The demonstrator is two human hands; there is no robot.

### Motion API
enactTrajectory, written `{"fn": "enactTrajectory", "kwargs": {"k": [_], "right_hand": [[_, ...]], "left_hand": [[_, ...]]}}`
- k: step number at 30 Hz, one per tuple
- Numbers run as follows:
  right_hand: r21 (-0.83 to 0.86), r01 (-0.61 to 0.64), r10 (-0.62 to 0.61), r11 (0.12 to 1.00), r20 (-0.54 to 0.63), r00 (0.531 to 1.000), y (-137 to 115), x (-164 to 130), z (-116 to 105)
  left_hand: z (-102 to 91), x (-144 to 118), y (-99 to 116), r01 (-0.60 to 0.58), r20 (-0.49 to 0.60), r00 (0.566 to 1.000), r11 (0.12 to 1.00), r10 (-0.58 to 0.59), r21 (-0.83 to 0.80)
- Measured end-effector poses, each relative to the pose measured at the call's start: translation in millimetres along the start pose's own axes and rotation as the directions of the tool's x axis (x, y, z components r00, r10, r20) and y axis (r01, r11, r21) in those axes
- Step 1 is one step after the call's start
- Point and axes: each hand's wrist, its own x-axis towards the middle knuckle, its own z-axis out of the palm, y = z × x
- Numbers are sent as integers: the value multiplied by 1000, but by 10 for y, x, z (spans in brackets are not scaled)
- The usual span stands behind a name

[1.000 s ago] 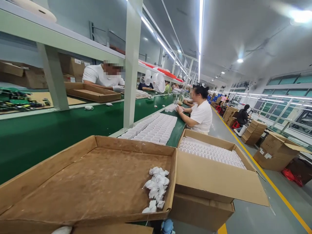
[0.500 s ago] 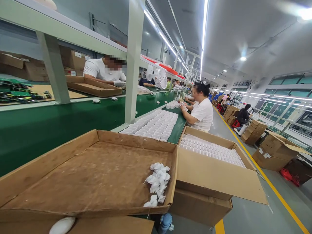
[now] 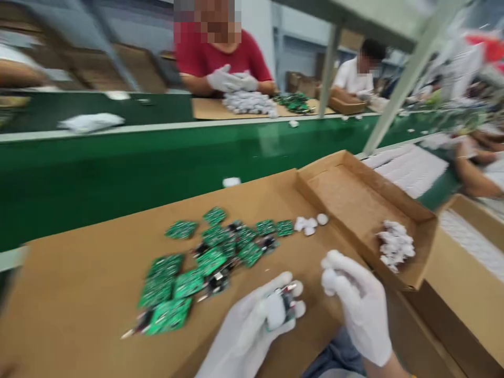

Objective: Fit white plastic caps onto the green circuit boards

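My left hand (image 3: 246, 328), in a white glove, is closed around a small circuit board (image 3: 289, 304). A white, rounded-square piece (image 3: 275, 311) covers part of that board, and dark parts with a reddish bit show beside it. To the right, my gloved right hand (image 3: 360, 304) is raised over the cardboard with thumb and fingers pinched. Blur hides whether the white round shape at its tips is a piece or a fingertip. Beyond my hands lie several green circuit boards (image 3: 210, 260), some with dark parts and leads. Small white round pieces (image 3: 309, 224) sit right of them.
A shallow cardboard tray (image 3: 326, 181) at the right holds crumpled white bits (image 3: 396, 244). Beyond the cardboard sheet (image 3: 79, 294) runs a green conveyor (image 3: 98, 184). Across it, a person in red (image 3: 252, 58) works with gloved hands. An open carton (image 3: 464, 299) stands at far right.
My view has swung left and down from the aisle and tray to the cardboard work surface. Both my hands and the green boards now show; the tray appears farther right.
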Motion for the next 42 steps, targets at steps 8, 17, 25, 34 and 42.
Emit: {"fn": "enactTrajectory", "kwargs": {"k": [8,17,25,34,42], "right_hand": [[-56,372,-362,926,137,922,-20,-159,53],[-155,616,-575,773,240,782,54,-174,141],[-254,676,-610,691,296,735,50,-192,173],[-211,694,-654,689,231,720,52,-302,169],[-363,735,-642,574,358,678,56,-195,114]], "left_hand": [[159,12,92,-35,137,989,993,50,-113],[110,14,22,-145,200,966,985,162,-98],[130,-9,2,-178,163,969,982,187,-65],[113,-53,108,-173,270,945,982,186,-72],[93,-64,104,-182,286,936,978,203,-98]]}}
